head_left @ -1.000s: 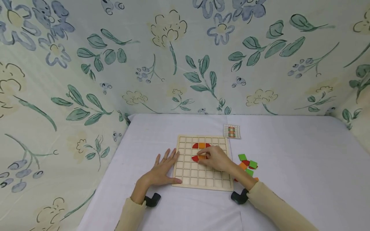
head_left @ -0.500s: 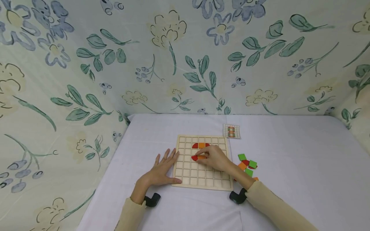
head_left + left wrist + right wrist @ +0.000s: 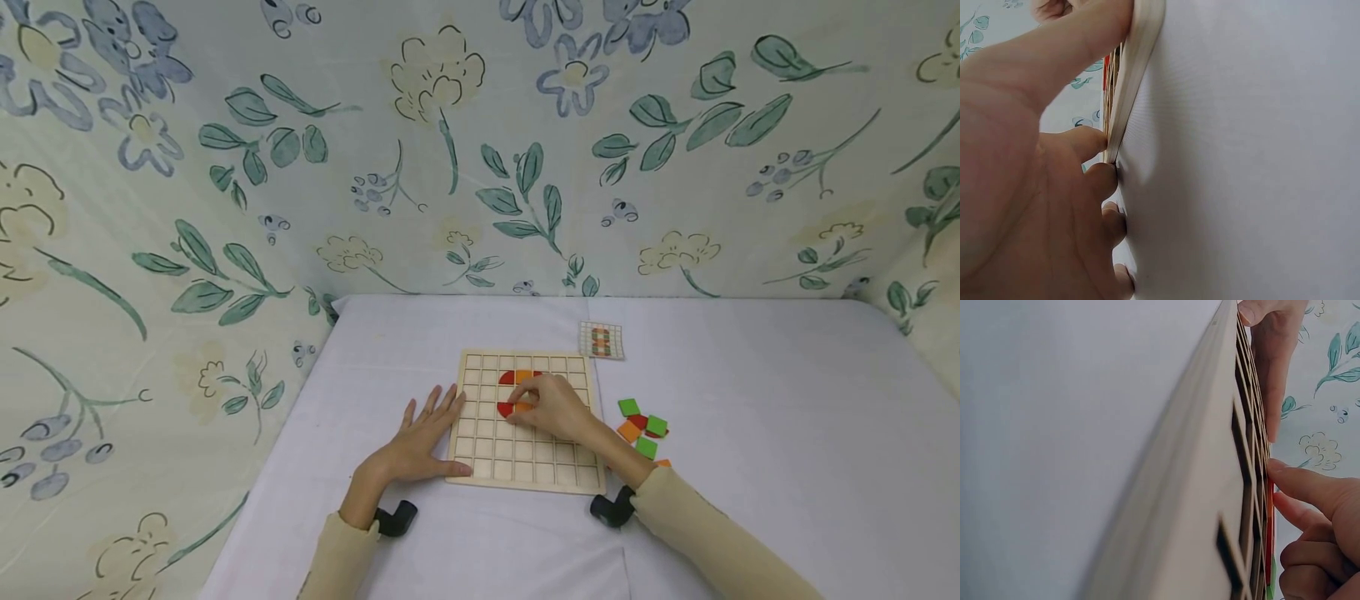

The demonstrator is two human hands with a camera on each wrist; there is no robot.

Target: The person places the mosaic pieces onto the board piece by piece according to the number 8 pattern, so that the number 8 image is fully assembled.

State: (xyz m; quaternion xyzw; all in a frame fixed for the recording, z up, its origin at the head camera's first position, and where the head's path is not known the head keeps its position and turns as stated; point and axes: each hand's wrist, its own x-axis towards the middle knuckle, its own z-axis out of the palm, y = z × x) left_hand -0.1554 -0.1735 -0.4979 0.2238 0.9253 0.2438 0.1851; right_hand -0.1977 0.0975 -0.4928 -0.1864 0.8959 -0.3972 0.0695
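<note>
Right hand [image 3: 555,408] over grid board [image 3: 510,467], thumb and index bent with narrow gap, lower orange tile [image 3: 522,407] showing between tips; pinched or just touched, can't tell
Tile sits left of palm, right beside red piece [image 3: 504,410]; pair runs left-right, matching line of upper orange tile [image 3: 524,377]
Right hand nearer, on tile; left hand [image 3: 422,442] holds nothing, fingers spread at board's left edge, thumb on near-left corner
</note>
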